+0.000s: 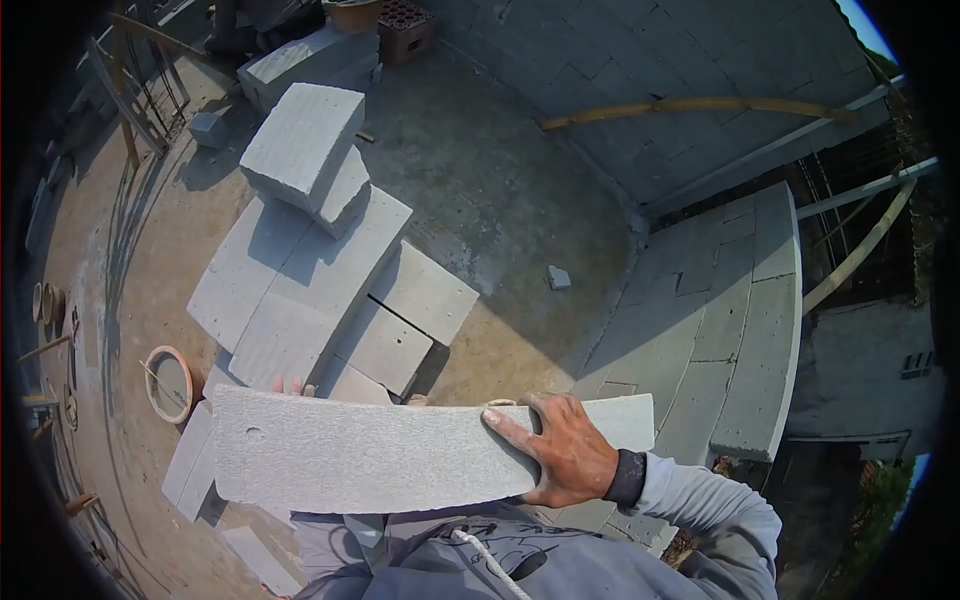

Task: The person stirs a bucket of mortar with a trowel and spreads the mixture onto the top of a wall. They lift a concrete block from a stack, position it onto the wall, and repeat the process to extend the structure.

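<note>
A long pale block (370, 450) lies across the front of my body, close to the chest. My right hand (565, 447) grips it near its right end, thumb and fingers spread over its upper edge. Of my left hand (290, 386) only fingertips show above the block's far edge, on the left; the rest is hidden behind the block. Just beyond stands a stack of pale blocks (290, 275), with a smaller block (305, 140) on top.
A low block wall (720, 320) runs along the right, and a taller wall (690, 60) stands behind. A round tub (169, 384) sits at the left. At the upper left are a person (265, 15), a red crate (405, 32) and wooden poles (130, 140).
</note>
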`<action>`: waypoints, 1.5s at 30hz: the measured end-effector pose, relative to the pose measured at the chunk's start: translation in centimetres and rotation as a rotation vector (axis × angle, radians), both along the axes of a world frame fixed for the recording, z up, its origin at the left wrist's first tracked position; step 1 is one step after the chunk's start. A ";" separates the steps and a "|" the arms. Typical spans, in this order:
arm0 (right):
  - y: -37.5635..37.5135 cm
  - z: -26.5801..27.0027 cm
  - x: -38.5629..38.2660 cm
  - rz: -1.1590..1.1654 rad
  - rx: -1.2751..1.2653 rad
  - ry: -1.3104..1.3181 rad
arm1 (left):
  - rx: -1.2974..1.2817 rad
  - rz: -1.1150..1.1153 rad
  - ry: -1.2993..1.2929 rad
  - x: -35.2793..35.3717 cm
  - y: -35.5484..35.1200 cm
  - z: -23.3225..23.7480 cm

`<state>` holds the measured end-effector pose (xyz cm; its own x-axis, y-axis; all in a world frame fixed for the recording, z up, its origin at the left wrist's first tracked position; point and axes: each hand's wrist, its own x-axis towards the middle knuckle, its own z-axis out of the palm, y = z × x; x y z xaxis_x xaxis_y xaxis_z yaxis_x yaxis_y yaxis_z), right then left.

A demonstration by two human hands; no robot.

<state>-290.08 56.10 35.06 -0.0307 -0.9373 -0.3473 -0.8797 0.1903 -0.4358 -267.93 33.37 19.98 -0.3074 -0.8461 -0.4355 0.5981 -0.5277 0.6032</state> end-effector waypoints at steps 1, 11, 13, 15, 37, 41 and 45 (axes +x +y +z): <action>1.3 0.7 0.0 -0.054 -0.050 -0.010 | -0.071 -0.053 0.032 -1.4 -1.0 2.2; 4.9 -1.6 1.3 -0.712 -0.156 0.103 | 0.427 -0.891 0.104 -17.3 19.7 -8.4; 5.4 -4.5 0.7 -0.811 -0.159 0.127 | 0.545 -0.986 0.039 -17.0 22.5 -11.8; 6.0 -6.7 0.4 -0.899 -0.075 0.109 | 0.617 -1.062 -0.022 -15.5 23.9 -13.8; 34.9 6.2 13.2 -1.744 0.013 0.562 | 0.263 -2.001 -0.070 -15.5 44.0 -2.5; 41.3 9.8 14.5 -1.831 0.092 0.566 | -0.271 -2.233 0.041 -16.7 51.3 -0.5; 47.1 10.0 15.3 -1.850 0.098 0.594 | -0.613 -2.325 0.180 -16.2 57.9 -1.0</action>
<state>-274.78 103.15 45.04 -0.9139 0.4043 0.0370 0.3961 0.9078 -0.1379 -284.14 91.23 18.99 -0.5299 0.8109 -0.2484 -0.4119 0.0100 0.9112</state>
